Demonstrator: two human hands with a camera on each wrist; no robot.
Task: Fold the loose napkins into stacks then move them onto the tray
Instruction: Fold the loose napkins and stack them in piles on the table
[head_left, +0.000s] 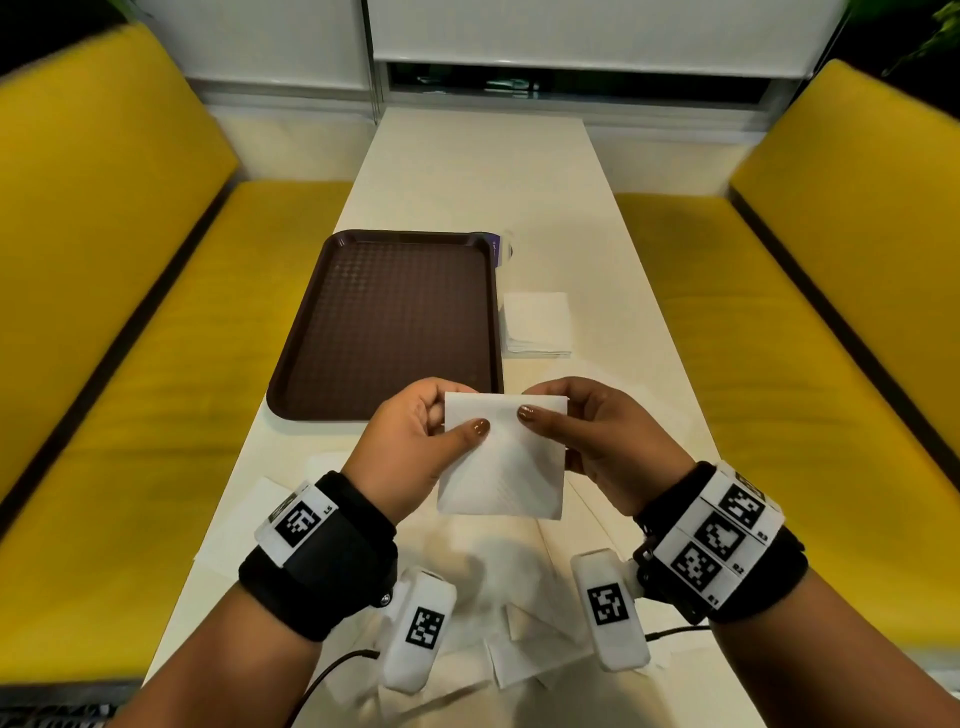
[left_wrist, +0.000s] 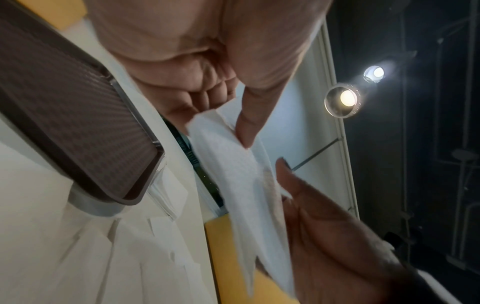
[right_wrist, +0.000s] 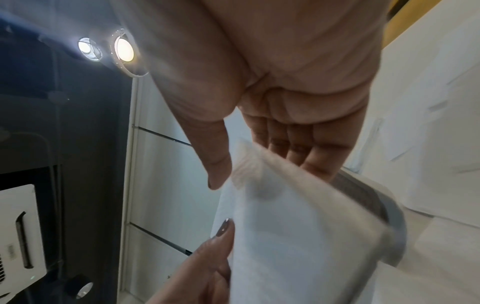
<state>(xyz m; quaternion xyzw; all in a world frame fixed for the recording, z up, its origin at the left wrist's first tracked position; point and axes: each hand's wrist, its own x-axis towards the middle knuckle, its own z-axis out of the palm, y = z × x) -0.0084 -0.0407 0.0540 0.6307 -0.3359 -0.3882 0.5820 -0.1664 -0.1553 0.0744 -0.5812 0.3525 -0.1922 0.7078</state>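
Both hands hold one white folded napkin (head_left: 501, 457) up above the table, just in front of the tray's near right corner. My left hand (head_left: 415, 441) pinches its upper left edge, thumb on the front. My right hand (head_left: 597, 436) pinches the upper right edge the same way. The left wrist view has the napkin (left_wrist: 233, 170) hanging between thumb and fingers; in the right wrist view the napkin (right_wrist: 285, 236) is blurred. The brown tray (head_left: 384, 322) lies bare on the table's left side. A stack of folded napkins (head_left: 537, 322) sits right of the tray.
Several loose unfolded napkins (head_left: 519, 623) lie spread on the near end of the white table (head_left: 483, 166), under my wrists. Yellow bench seats (head_left: 104, 312) flank the table on both sides. A small dark item (head_left: 497, 247) lies at the tray's far right corner.
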